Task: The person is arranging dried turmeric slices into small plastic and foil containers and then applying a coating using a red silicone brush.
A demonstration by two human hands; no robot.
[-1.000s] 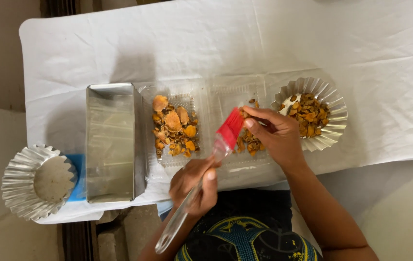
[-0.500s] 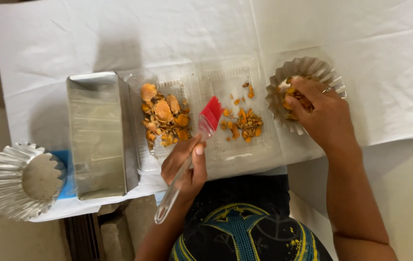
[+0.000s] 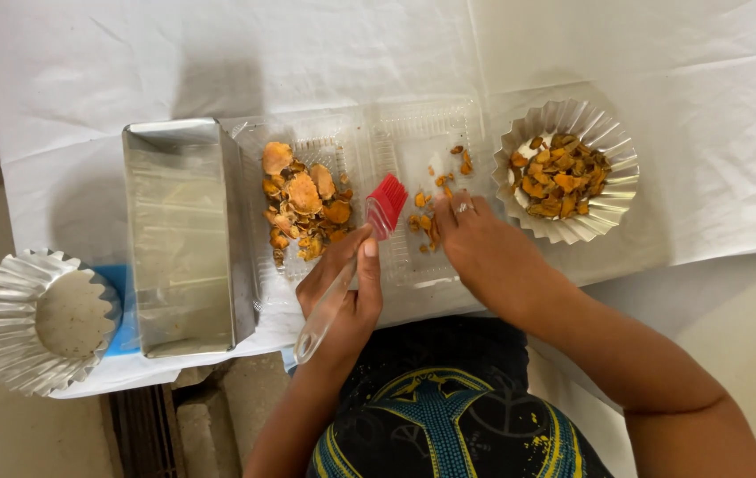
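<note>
Left hand [image 3: 343, 296] grips a clear-handled red silicone brush [image 3: 386, 205], bristles over the clear plastic tray [image 3: 422, 133]; right hand [image 3: 475, 243], fingers curled, pinches orange dried slices [image 3: 427, 221] beside it.

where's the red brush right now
In the head view the red brush sits mid-table in the left hand, its bristles over the clear tray between the two piles of orange pieces.

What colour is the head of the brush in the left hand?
Red, on a clear handle; the brush shows best in the head view, held by the left hand.
</note>
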